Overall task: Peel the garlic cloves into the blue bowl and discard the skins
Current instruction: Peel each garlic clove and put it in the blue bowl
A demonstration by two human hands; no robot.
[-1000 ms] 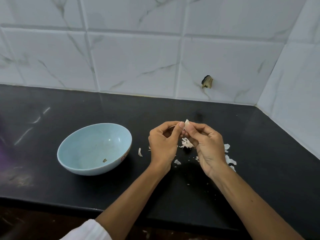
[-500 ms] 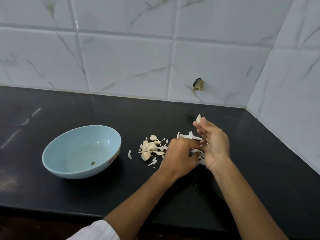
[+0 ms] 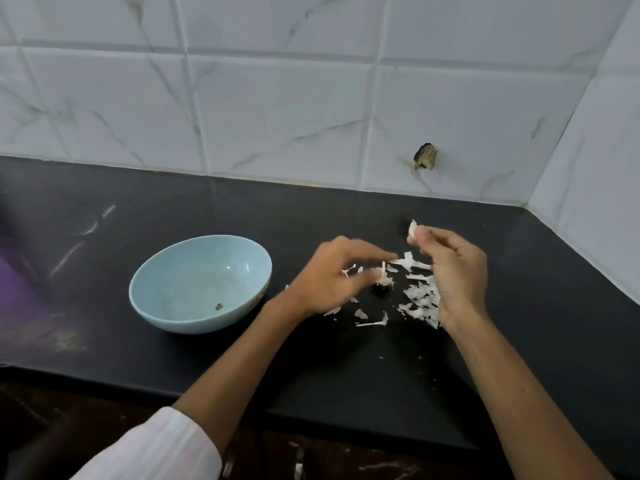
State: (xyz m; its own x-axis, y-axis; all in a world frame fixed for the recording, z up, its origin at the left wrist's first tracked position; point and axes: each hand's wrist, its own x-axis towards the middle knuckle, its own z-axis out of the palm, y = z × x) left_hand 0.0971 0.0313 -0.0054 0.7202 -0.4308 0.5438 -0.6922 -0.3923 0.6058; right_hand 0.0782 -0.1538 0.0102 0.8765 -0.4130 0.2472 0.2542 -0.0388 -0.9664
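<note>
Sleeve [image 3: 156,448], white, covers the left forearm at the near edge, low and to the left; the right forearm is bare; both reach forward over the black table [image 3: 346,375].

Farther in, scraps of garlic skin [image 3: 420,296] lie scattered on the table between the two hands; they are thickest just beside the right palm, with a few loose strips nearer the front.

The left hand [image 3: 332,275] is blurred, palm down, with its fingers stretched toward the scraps; a pale garlic piece [image 3: 383,277] sits at its thumb tip; whether the grip has hold of it or only touches it cannot be told.

The right hand [image 3: 453,271] is raised with its fingers curled; its grip is closed tight, thumb and fingertips pinching a garlic clove [image 3: 412,228] at the top of the hand, above the table and well apart from the bowl.

The blue bowl [image 3: 199,284] stands upright on the table to the left of the left hand, near it but not touching; a small dark fleck [image 3: 219,306] lies on its inner wall; a purple blur [image 3: 14,289] shows at the far left edge.

Beyond, the tiled wall [image 3: 277,109] rises white with grey veins and turns a corner at the right; a dark chipped hole [image 3: 425,161] marks a tile behind the right hand.
</note>
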